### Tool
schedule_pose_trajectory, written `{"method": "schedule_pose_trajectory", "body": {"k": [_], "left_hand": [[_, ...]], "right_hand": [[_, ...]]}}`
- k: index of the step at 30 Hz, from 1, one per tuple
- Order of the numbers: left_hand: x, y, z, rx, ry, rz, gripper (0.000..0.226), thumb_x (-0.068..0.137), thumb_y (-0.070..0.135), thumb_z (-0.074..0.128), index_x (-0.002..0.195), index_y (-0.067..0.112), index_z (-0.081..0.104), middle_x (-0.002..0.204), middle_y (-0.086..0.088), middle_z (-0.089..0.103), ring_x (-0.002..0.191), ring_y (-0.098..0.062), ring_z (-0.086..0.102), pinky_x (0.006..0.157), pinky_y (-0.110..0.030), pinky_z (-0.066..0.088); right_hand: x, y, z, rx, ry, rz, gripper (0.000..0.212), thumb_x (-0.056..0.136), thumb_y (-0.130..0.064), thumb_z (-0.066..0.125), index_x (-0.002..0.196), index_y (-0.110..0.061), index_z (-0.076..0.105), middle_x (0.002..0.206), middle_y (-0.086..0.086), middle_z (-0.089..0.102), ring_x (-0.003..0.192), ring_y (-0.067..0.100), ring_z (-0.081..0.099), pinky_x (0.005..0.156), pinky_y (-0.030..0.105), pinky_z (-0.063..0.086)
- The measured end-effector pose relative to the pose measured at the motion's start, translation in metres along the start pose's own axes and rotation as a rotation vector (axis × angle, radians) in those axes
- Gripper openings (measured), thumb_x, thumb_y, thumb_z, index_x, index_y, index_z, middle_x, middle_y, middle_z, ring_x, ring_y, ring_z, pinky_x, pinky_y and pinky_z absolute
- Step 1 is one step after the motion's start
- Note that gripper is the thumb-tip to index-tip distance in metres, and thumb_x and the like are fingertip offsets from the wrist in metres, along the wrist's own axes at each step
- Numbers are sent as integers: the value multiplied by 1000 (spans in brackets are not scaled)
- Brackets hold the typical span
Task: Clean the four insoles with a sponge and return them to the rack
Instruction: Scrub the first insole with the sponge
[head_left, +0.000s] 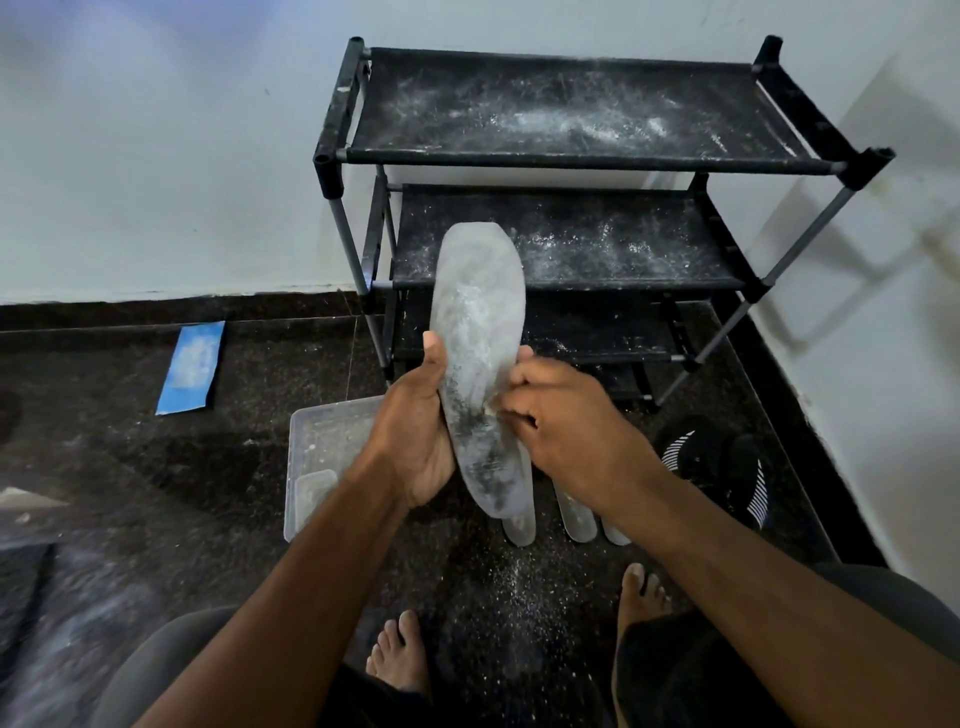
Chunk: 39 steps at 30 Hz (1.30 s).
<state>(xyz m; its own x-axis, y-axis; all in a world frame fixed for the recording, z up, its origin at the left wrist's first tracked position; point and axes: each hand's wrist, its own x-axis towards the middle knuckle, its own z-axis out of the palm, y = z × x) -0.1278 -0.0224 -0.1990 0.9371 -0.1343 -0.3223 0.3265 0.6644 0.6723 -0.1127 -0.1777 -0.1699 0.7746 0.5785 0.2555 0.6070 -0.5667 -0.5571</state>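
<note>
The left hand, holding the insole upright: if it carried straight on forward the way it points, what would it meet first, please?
Probably the rack. The left hand grips the insole, whose tip overlaps the second shelf in the image, so that shelf's front edge likely comes first, though depth is unclear.

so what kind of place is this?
Likely a home entryway corner: a dusty black tiered shoe rack against a white wall, black striped shoes on the dark speckled stone floor, bare feet.

rack (571, 156) upper right of frame, against the wall. held insole (480, 364) at centre, in front of rack, left hand (415, 441) left of it, right hand (566, 421) right. tub (311, 441) on floor lower left of it. three insoles (574, 512) on floor below the hands.
</note>
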Motion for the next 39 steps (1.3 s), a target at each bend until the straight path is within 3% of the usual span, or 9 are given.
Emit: {"method": "schedule_pose_trajectory", "body": {"k": [4, 8, 11, 13, 15, 19, 24, 34, 39], "left_hand": [[1, 0, 3, 15, 12, 6, 60, 110, 49, 28, 138, 5, 59, 137, -23, 64, 124, -34, 65, 101, -49, 56], [1, 5, -2, -65, 40, 20, 72, 109, 56, 22, 122, 6, 72, 136, -22, 65, 113, -28, 71, 93, -42, 61], [3, 5, -3, -74, 38, -7, 73, 108, 58, 22, 127, 5, 68, 138, -23, 64, 115, -30, 70, 88, -45, 62], [5, 6, -3, -73, 24, -24, 73, 108, 59, 21, 134, 4, 63, 140, -23, 62, 121, -31, 67, 94, -46, 60], [6, 8, -6, -108, 28, -20, 77, 108, 60, 22, 131, 3, 69, 140, -21, 63, 117, -28, 68, 102, -45, 56], [6, 9, -11, -143, 47, -7, 73, 107, 57, 27, 133, 1, 64, 141, -22, 62, 113, -27, 68, 104, -42, 52], [-2, 4, 7, -54, 7, -38, 62, 97, 48, 42, 138, 4, 57, 133, -24, 66, 119, -33, 68, 101, -49, 55], [0, 2, 3, 34, 34, -30, 61, 107, 50, 31, 140, 5, 55, 137, -24, 64, 131, -38, 58, 113, -58, 43], [0, 7, -3, 47, 53, -49, 65, 108, 50, 29, 118, 5, 76, 125, -22, 71, 106, -31, 73, 88, -46, 62]], "right_hand": [[1, -2, -5, -20, 36, 33, 10, 87, -1, 69, 95, -3, 75, 92, 3, 61, 82, 7, 56, 79, 15, 49], [-6, -4, 6, -23, -147, -4, 11, 87, 3, 62, 89, 2, 73, 92, 14, 64, 85, 11, 57, 81, 28, 49], [-3, -9, 10, 133, -19, 56, 12, 86, 13, 58, 90, 11, 70, 89, 17, 60, 78, -5, 51, 77, 8, 44], [-1, -9, 11, 118, 67, 71, 12, 88, 13, 58, 94, 12, 68, 89, 14, 58, 81, 3, 53, 78, 4, 41], [-5, -7, 12, 12, -21, 24, 13, 92, 4, 57, 96, 5, 69, 94, 12, 61, 88, 11, 53, 84, 18, 45], [-11, -2, 14, 49, -76, -23, 7, 85, 6, 65, 88, 5, 72, 80, -4, 55, 81, -4, 53, 72, 10, 44], [-2, -8, -2, -376, 57, -75, 11, 79, -13, 76, 90, -12, 75, 85, -4, 63, 89, 15, 47, 81, 31, 49], [3, 6, -8, -222, 134, -20, 9, 84, -17, 74, 92, -14, 77, 87, -7, 64, 87, 18, 48, 74, 34, 48], [-1, 5, 2, -161, -75, -73, 10, 86, -25, 72, 91, -18, 77, 89, -9, 65, 97, 10, 44, 83, 33, 45]]}}
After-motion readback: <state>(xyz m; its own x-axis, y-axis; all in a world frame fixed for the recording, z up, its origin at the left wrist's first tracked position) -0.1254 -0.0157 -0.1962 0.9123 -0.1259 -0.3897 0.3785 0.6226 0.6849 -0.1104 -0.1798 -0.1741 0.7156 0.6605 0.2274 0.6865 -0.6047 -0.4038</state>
